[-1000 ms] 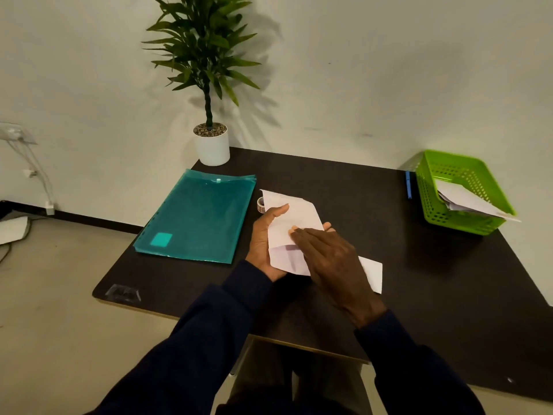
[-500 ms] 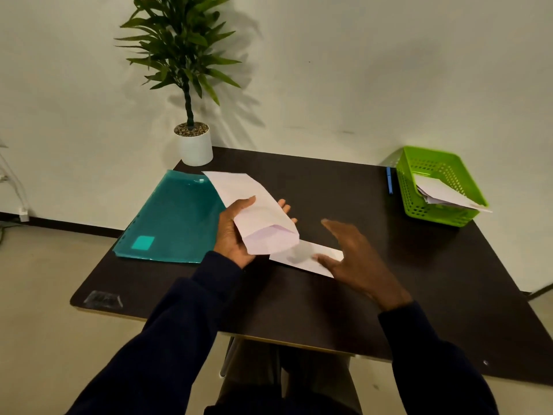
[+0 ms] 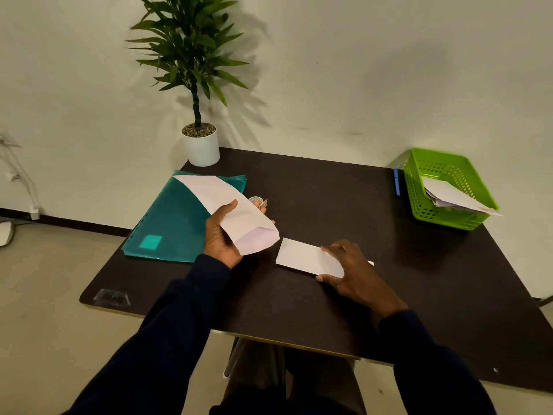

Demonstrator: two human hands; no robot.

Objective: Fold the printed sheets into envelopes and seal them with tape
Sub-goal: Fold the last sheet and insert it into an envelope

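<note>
The fingers (image 3: 230,205) of your left hand (image 3: 223,238) were curled round one white envelope (image 3: 239,217), thumb on top. It was held off the table, its far end over the teal folder. The fingers (image 3: 330,250) of your right hand (image 3: 356,274) gripped the right end of one folded sheet (image 3: 305,257), thumb at its near edge and fingertips at its far edge. The sheet lay flat on the table, just right of the envelope.

One tape roll (image 3: 256,201) sat just behind the envelope. There were also one folder (image 3: 176,223) at the left, one green basket (image 3: 419,187) holding loose papers (image 3: 452,196) at the far right, one blue pen (image 3: 396,182) beside it, and one potted plant (image 3: 200,145) at the far left corner.

The table (image 3: 329,190) was dark, set against a pale wall (image 3: 359,70) on a light floor (image 3: 45,295).

Half a second before, your right hand was only reaching over the sheet. A second before, both hands were on the envelope.
</note>
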